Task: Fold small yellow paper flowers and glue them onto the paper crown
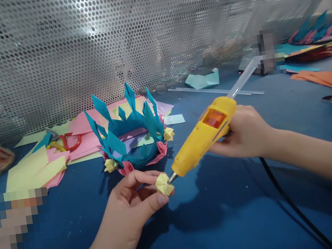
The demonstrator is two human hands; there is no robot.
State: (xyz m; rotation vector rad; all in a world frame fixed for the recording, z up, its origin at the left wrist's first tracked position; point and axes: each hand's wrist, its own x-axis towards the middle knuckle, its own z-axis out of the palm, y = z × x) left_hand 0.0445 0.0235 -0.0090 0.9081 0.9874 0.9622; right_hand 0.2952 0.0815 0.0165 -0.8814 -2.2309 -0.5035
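Between the thumb and fingers of my left hand (134,207) is a small pale yellow folded paper flower (164,185). My right hand (244,134) is wrapped round the grip of a yellow hot glue gun (203,137). The gun's metal nozzle (172,177) meets the middle of the flower, and a clear glue stick (246,77) juts from its back end. Just beyond my left hand stands a blue folded paper crown (136,155) with tall points. Pink and yellow paper flowers sit around its lower edge.
Pink and yellow paper sheets (84,125) lie behind the crown, with red-handled scissors (71,142) on them. Clear glue sticks (210,90) and a pale blue paper piece (203,80) lie farther back. Orange paper (329,79) is at right. A perforated metal panel (141,33) borders the blue table (229,222).
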